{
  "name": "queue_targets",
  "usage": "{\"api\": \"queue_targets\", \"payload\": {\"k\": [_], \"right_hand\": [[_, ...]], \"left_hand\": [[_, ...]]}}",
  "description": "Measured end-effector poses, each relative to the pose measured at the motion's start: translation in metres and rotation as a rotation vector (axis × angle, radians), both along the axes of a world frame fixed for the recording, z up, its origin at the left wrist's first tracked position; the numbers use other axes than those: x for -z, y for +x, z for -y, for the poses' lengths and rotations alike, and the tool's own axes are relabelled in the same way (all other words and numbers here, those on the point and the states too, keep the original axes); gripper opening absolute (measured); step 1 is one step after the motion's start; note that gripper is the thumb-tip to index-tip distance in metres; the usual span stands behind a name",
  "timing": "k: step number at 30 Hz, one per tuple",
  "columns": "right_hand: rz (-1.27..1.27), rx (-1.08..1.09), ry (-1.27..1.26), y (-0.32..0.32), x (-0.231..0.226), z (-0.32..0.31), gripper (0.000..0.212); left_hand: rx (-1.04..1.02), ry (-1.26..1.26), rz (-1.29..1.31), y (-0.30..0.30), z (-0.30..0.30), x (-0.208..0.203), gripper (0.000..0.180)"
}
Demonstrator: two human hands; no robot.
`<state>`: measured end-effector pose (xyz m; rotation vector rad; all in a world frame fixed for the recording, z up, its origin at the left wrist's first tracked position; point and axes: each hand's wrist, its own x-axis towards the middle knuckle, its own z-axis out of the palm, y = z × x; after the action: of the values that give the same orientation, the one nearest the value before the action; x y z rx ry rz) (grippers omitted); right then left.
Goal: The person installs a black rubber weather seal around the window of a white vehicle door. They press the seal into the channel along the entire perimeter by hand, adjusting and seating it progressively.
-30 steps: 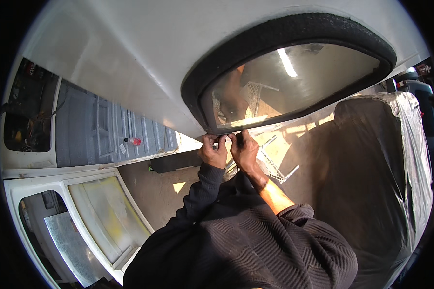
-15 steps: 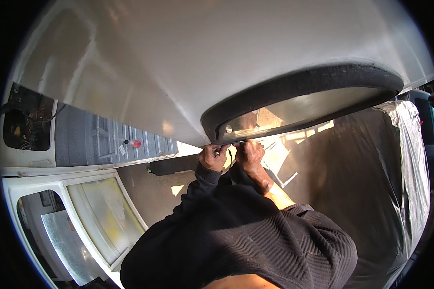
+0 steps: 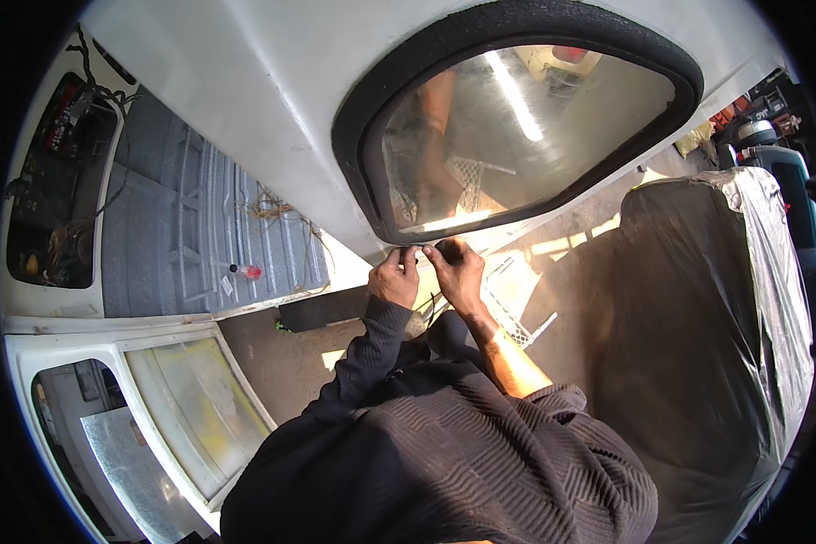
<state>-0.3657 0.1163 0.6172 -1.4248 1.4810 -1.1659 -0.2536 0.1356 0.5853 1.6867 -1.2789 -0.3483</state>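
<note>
A window (image 3: pixel 553 136) set in a white vehicle body panel (image 3: pixel 272 82) has a thick black rubber window seal (image 3: pixel 349 127) all around it. My left hand (image 3: pixel 393 281) is at the seal's lower left corner, thumb and fingers pinched together against its bottom edge. Right beside it, my right hand (image 3: pixel 460 276) is closed with curled fingers and its thumb on the same edge. The thumbs nearly meet. Whatever small part of the seal lies between the fingertips is mostly hidden.
At left lies a grey ribbed vehicle floor (image 3: pixel 163 208) with a small red-capped bottle (image 3: pixel 249 271). A white vehicle door (image 3: pixel 190 399) is below it. To the right stands a large object under a dark plastic cover (image 3: pixel 689 344). A white metal frame (image 3: pixel 517 313) rests on the ground near my right forearm.
My view has tilted up, so more of the window glass and seal shows. Both hands stay at the seal's bottom edge, now closer together, with the right thumb stretched toward the left.
</note>
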Motion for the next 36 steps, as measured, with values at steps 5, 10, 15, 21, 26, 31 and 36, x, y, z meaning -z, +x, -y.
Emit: {"api": "queue_targets", "payload": {"k": [5, 10, 15, 21, 26, 31, 36], "right_hand": [[0.161, -0.066, 0.14, -0.007, 0.012, 0.006, 0.018], [-0.178, -0.036, -0.259, -0.002, 0.003, 0.002, 0.015], [-0.294, -0.03, -0.517, 0.002, 0.028, 0.004, 0.017], [-0.415, 0.005, -0.509, 0.002, 0.041, 0.004, 0.018], [-0.358, 0.001, -0.55, 0.002, 0.035, 0.01, 0.022], [-0.065, 0.116, -0.204, 0.007, 0.004, 0.005, 0.032], [-0.111, -0.03, -0.291, -0.003, 0.0, 0.008, 0.025]], "left_hand": [[0.058, 0.167, -0.22, -0.009, 0.0, -0.029, 0.02], [0.142, 0.275, -0.188, 0.001, 0.002, -0.025, 0.024], [0.036, 0.162, -0.346, -0.015, -0.002, -0.032, 0.02], [0.117, -0.203, 0.136, 0.0, 0.005, -0.013, 0.019], [0.125, -0.127, 0.283, 0.012, 0.009, -0.014, 0.011], [0.07, 0.081, 0.223, 0.01, 0.006, -0.025, 0.017], [0.186, 0.101, 0.09, 0.016, 0.006, -0.022, 0.025]]}}
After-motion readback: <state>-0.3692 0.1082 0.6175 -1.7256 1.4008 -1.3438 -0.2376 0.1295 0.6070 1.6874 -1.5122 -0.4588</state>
